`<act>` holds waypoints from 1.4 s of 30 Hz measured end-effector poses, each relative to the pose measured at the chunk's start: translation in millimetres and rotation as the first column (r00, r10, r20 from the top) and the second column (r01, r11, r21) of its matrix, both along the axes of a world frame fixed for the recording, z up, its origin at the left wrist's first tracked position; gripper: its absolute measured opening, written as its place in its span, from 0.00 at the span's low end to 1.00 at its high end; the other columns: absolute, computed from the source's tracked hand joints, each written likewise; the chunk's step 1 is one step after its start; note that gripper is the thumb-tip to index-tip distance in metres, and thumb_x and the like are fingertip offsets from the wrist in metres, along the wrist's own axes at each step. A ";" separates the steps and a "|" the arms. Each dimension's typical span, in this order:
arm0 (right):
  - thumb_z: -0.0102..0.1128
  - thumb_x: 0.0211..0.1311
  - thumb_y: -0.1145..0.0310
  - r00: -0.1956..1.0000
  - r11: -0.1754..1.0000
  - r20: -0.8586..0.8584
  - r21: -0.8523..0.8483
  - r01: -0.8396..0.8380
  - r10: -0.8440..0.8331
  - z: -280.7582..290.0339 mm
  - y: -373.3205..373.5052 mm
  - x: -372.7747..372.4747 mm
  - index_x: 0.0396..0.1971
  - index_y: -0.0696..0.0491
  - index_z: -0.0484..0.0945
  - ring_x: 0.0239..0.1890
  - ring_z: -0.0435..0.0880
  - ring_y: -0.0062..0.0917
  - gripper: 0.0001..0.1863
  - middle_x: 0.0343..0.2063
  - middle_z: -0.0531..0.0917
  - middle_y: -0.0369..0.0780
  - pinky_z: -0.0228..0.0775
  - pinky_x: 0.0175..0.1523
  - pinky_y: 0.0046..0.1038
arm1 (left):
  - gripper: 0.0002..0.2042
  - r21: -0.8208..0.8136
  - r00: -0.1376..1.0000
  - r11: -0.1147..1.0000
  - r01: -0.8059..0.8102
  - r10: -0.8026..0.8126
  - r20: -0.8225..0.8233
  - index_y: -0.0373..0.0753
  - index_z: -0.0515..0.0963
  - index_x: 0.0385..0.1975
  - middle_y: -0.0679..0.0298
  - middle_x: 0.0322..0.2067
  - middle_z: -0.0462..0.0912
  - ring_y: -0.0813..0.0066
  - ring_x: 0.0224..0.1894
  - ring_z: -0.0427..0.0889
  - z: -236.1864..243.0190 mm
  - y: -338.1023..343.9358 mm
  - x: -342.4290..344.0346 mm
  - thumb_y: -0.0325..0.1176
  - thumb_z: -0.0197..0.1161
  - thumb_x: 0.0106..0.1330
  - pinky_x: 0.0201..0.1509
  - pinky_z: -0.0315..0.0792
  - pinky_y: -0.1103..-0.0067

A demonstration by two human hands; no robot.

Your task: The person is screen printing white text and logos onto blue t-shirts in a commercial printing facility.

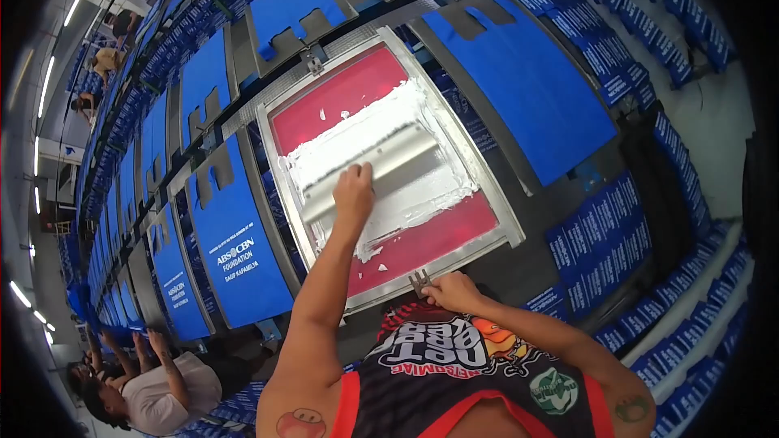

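Observation:
My left hand [355, 192] is closed on a long metal squeegee [399, 156], which lies slantwise across a printing screen. Its metal frame [442, 119] surrounds a red mesh [354, 83]. Thick white ink [410, 102] coats the middle of the mesh, with ragged edges and a few stray blobs. At the screen's near edge, my right hand [456, 291] has its fingers curled against a small forked metal bracket [419, 282] on the frame. The blade's lower edge and what lies under the screen are hidden.
Blue cut bag panels lie on boards to the left [235, 227] and right [519, 85] of the screen. Printed blue pieces hang in rows at right [604, 247]. A person in a pale shirt [174, 393] is close at lower left; other people are farther back.

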State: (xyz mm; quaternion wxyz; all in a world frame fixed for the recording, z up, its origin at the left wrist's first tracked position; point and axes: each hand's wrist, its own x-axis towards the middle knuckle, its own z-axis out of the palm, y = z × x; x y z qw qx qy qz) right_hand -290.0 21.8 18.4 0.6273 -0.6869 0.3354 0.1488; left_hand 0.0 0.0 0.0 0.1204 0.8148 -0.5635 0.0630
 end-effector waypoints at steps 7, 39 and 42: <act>0.56 0.60 0.49 0.979 0.935 0.180 -0.320 0.153 -0.099 67.3 -96.6 10.9 0.28 0.54 0.84 0.23 0.82 0.32 0.22 0.21 0.84 0.40 0.74 0.35 0.38 | 0.17 0.340 0.849 0.924 -0.175 0.316 -0.423 0.32 0.76 0.42 0.48 0.35 0.83 0.51 0.36 0.83 121.5 16.0 89.1 0.36 0.63 0.57 0.42 0.76 0.66; 0.56 0.63 0.49 0.772 0.727 0.183 -0.262 0.635 -0.609 25.1 -496.6 -268.1 0.39 0.63 0.80 0.35 0.82 0.23 0.27 0.31 0.85 0.45 0.71 0.40 0.28 | 0.17 0.039 -0.225 0.835 -0.549 -0.102 -0.969 0.27 0.74 0.46 0.50 0.37 0.82 0.58 0.35 0.85 44.4 -239.6 -107.6 0.29 0.62 0.59 0.41 0.80 0.67; 0.56 0.64 0.51 0.740 0.702 0.211 -0.232 0.673 -0.639 6.6 -499.1 -260.3 0.38 0.63 0.80 0.32 0.79 0.19 0.25 0.29 0.83 0.39 0.70 0.38 0.26 | 0.14 0.021 -0.119 0.803 -0.596 -0.063 -0.991 0.27 0.77 0.40 0.53 0.33 0.83 0.63 0.31 0.84 36.4 -231.3 -98.8 0.30 0.64 0.58 0.35 0.80 0.69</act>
